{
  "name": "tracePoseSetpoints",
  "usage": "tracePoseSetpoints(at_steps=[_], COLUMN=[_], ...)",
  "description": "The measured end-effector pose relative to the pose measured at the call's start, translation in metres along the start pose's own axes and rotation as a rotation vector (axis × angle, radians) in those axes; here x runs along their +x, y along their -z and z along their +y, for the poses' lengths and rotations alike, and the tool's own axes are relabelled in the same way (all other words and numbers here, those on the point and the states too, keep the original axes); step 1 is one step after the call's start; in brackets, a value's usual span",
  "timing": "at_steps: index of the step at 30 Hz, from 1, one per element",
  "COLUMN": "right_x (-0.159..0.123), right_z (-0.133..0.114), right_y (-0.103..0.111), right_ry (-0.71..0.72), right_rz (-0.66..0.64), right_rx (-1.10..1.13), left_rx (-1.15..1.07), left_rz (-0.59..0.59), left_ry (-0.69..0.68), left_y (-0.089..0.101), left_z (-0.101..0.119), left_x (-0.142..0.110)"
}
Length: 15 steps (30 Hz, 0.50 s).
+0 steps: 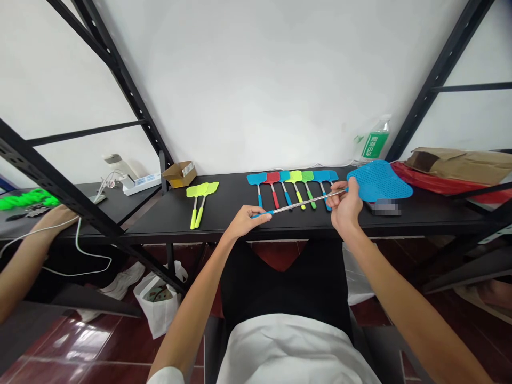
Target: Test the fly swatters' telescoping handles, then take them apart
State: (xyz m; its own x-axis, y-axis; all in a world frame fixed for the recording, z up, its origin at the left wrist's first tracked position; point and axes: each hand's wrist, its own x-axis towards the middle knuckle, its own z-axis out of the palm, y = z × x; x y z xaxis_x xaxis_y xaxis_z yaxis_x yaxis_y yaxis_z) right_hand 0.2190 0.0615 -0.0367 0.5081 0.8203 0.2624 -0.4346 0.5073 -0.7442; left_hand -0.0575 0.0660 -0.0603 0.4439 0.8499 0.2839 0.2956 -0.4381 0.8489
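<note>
A blue fly swatter (380,180) with a long metal rod is held level above the front of the black table. My left hand (248,220) is closed around its blue handle. My right hand (345,204) grips the rod just below the perforated blue head. Behind the rod, several fly swatters lie in a row, among them a red fly swatter (273,179), a green fly swatter (308,177) and a yellow fly swatter (295,177). Two yellow-green fly swatters (197,191) lie apart to the left, side by side with handles toward me.
A small open cardboard box (180,175) stands at the table's back left. At the right are a plastic bottle (376,140), a phone-like object (384,207) and cardboard (460,162) on red wrapping. Metal posts flank the table. Another person's hand (64,215) rests at the far left.
</note>
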Motion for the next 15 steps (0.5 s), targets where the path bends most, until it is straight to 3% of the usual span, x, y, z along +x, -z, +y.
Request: tracePoseSetpoints(at_steps=[15], right_x=[-0.0048], right_z=[0.0072], right_y=[-0.0023], right_ry=[0.046], right_rz=[0.038], right_rx=[-0.011], left_rx=[0.004], left_rz=[0.004], left_ry=[-0.005], left_y=[0.0011], left_z=[0.0009], left_x=[0.0001])
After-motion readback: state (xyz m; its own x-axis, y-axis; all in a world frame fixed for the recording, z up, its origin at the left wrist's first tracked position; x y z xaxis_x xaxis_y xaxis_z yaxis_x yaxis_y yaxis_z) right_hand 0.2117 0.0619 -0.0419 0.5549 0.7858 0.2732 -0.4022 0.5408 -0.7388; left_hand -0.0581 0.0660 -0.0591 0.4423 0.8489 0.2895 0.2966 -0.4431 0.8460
